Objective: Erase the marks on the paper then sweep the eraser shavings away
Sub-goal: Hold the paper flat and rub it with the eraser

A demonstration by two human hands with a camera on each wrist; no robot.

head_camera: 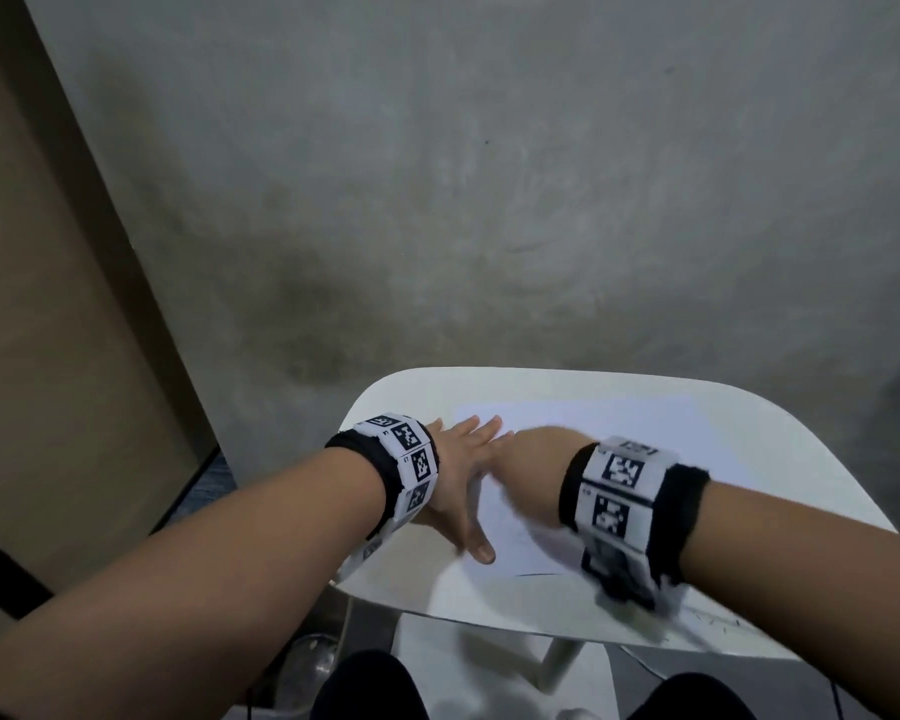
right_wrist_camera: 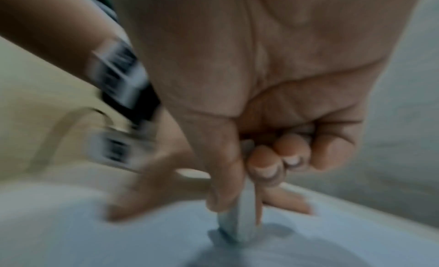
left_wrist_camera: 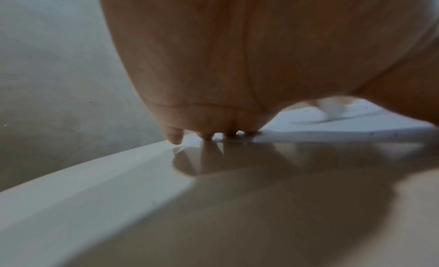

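Observation:
A white sheet of paper (head_camera: 593,423) lies on a small white table (head_camera: 775,459). My left hand (head_camera: 458,475) lies flat on the paper's left edge, fingers spread and straight; its fingertips (left_wrist_camera: 175,137) touch the surface in the left wrist view. My right hand (head_camera: 531,459) is blurred over the paper's middle. In the right wrist view my right hand (right_wrist_camera: 240,196) pinches a pale eraser (right_wrist_camera: 240,220) between thumb and fingers, the eraser's tip pressed on the paper (right_wrist_camera: 95,243). The eraser (left_wrist_camera: 332,109) also shows blurred on the paper (left_wrist_camera: 356,121) in the left wrist view. Dark specks dot the sheet.
The table stands over a grey concrete floor (head_camera: 489,200). A beige panel (head_camera: 48,304) rises at the left. My knees (head_camera: 365,688) sit below the table's near edge, and a white table leg (head_camera: 557,662) runs down between them. A faint pencil line (head_camera: 541,574) marks the paper's near edge.

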